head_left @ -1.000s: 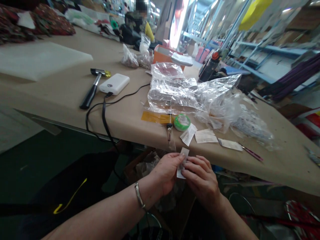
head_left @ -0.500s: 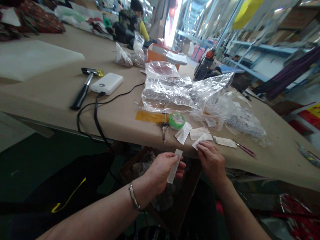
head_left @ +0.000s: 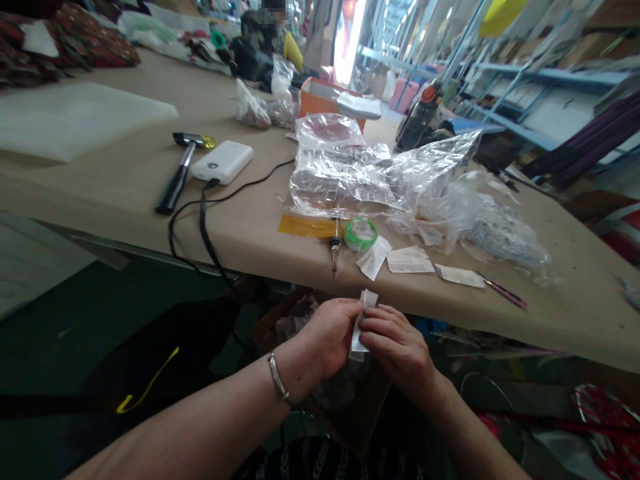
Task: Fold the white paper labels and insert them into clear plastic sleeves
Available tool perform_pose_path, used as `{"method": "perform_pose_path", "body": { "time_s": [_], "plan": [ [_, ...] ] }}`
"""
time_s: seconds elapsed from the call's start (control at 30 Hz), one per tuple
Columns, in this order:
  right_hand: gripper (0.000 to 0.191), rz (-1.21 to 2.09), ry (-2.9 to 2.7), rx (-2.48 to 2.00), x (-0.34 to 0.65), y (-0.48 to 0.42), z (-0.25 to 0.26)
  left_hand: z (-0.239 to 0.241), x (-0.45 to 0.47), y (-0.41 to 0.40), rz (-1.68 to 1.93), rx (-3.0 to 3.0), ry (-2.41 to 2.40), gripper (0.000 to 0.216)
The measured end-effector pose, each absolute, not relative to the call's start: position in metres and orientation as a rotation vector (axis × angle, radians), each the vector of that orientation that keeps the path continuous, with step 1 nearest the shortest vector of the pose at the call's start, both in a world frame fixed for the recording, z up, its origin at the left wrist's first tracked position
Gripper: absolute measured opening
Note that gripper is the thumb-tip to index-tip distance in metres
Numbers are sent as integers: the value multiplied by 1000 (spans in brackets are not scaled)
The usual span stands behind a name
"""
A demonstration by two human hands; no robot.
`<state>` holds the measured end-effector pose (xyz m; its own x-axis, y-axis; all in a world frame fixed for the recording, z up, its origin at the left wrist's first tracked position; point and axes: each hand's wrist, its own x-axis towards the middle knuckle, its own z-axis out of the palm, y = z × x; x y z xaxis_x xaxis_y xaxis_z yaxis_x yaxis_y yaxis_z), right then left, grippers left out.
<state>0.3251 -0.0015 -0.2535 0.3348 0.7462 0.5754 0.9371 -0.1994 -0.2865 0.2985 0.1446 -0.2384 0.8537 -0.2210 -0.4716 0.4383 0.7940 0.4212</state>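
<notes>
My left hand, a metal bangle at its wrist, is closed on narrow white strips in front of the table edge. My right hand meets it from the right, its fingers pressed on the same strips. They overlap, and I cannot tell how many there are. Just beyond, on the table, lie a white slip, printed white slips and another pale slip. Beside them are pink-handled tweezers, a green-rimmed roll and a pen-shaped tool with a metal tip, resembling a soldering iron.
Clear plastic bags spread over the table's middle, near an amber strip. A hammer and a white power bank with a black cable lie left. An orange box and a dark bottle stand behind. One person sits beyond.
My right hand has lifted a white slip off the table and brought it left and down to the strip in my left hand. The view has shifted slightly.
</notes>
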Motion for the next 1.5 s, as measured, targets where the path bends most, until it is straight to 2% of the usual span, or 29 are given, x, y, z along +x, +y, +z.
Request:
{"method": "perform_pose_path", "body": {
  "time_s": [0.23,0.37,0.43,0.53,0.57,0.63,0.8,1.1,1.2,1.33,1.5],
  "plan": [
    [18,-437,-1498,-1958,321,1,-251,-235,296,144,-334,606,415,8],
    [30,-412,-1465,-2005,319,-6,-248,-231,293,145,-331,671,451,10],
    [39,-464,-1325,-2132,329,-20,-247,-231,293,146,-361,723,477,8],
    [48,-710,-883,-2456,358,-53,-247,-231,293,147,-398,806,536,9],
    [57,-792,-756,-2570,369,-65,-248,-231,293,147,-400,825,545,11],
    [64,-788,-624,-2785,386,-85,-251,-232,293,147,-405,846,549,12],
    [42,-706,-760,-2896,394,-108,-265,-232,293,145,-425,865,559,13],
    [11,-848,-653,-2329,377,-102,-254,-235,292,146,-443,874,552,13],
    [15,-772,-742,-2131,352,-64,-246,-235,291,144,-454,829,537,14],
    [21,-487,-1234,-1992,318,-11,-248,-235,290,143,-381,693,428,9],
    [20,-443,-1371,-1984,311,10,-261,-239,289,150,-296,623,445,12]
  ]
}}
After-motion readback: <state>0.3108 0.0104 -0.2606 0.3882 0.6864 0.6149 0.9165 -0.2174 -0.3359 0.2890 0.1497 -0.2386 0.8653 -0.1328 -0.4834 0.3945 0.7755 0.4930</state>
